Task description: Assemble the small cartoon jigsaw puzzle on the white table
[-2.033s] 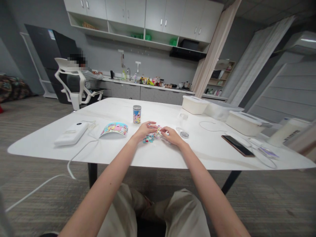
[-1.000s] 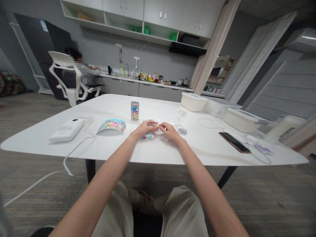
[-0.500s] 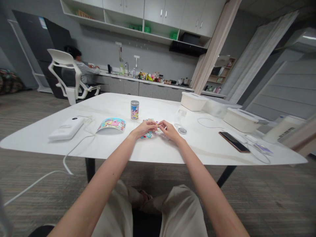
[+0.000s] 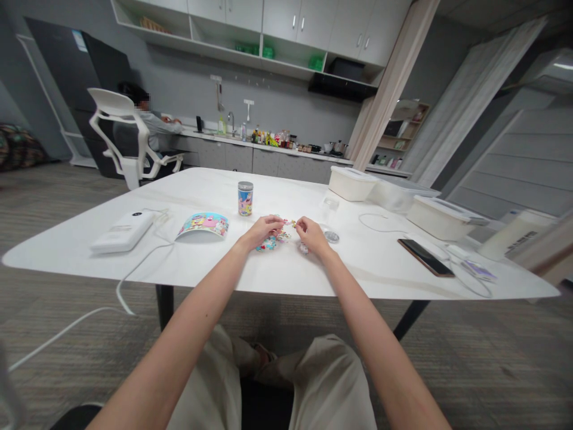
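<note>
A loose pile of small colourful jigsaw puzzle pieces (image 4: 267,243) lies on the white table in front of me. My left hand (image 4: 264,232) rests over the pile, fingers bent together, with a small pinkish puzzle piece (image 4: 287,223) at the tips. Just to the right, my right hand (image 4: 312,235) pinches a small yellowish puzzle piece (image 4: 294,223) between thumb and fingers. Several pale pieces (image 4: 303,248) sit under the right hand, partly hidden. Behind the left hand stands a cartoon-printed canister (image 4: 245,200) with a silver lid.
A curved cartoon picture card (image 4: 203,226) and a white power bank (image 4: 123,232) with cables lie left. Rightward are a round silver lid (image 4: 332,236), a clear container (image 4: 330,205), a phone (image 4: 425,257) and white boxes (image 4: 351,183). Another person (image 4: 154,128) sits far left.
My hands have moved a little apart, the right one going slightly right. The pieces between the fingertips now show more. The view has shifted slightly.
</note>
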The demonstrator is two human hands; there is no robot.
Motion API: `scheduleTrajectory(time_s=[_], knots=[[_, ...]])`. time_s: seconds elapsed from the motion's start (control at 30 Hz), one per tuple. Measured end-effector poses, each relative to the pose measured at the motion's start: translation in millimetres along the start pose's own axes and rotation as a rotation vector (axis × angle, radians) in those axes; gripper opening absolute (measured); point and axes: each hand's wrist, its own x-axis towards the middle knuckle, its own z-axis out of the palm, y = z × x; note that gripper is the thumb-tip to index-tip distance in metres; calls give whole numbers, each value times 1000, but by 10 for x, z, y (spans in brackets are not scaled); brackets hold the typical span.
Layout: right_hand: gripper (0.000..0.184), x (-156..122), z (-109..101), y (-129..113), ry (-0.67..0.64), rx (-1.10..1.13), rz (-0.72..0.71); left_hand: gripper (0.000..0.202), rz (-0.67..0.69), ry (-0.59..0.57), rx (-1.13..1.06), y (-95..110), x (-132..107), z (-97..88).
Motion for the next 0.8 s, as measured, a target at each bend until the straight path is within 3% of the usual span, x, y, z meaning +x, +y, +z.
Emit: scheduleTrajectory(time_s=[0.23, 0.47, 0.53, 0.7, 0.8], knots=[[12, 1, 14, 89, -53, -239, 154, 24, 85, 114, 23, 36, 33, -18], [17, -13, 17, 63, -109, -251, 205, 33, 125, 291, -35, 129, 39, -48], [16, -12, 16, 72, -102, -244, 201, 34, 134, 402, 0, 136, 45, -55], [13, -10, 12, 96, -62, -231, 172, 34, 118, 813, 327, 137, 29, -108], [13, -2, 7, 85, -71, -189, 122, 38, 129, 959, 432, 162, -15, -165]])
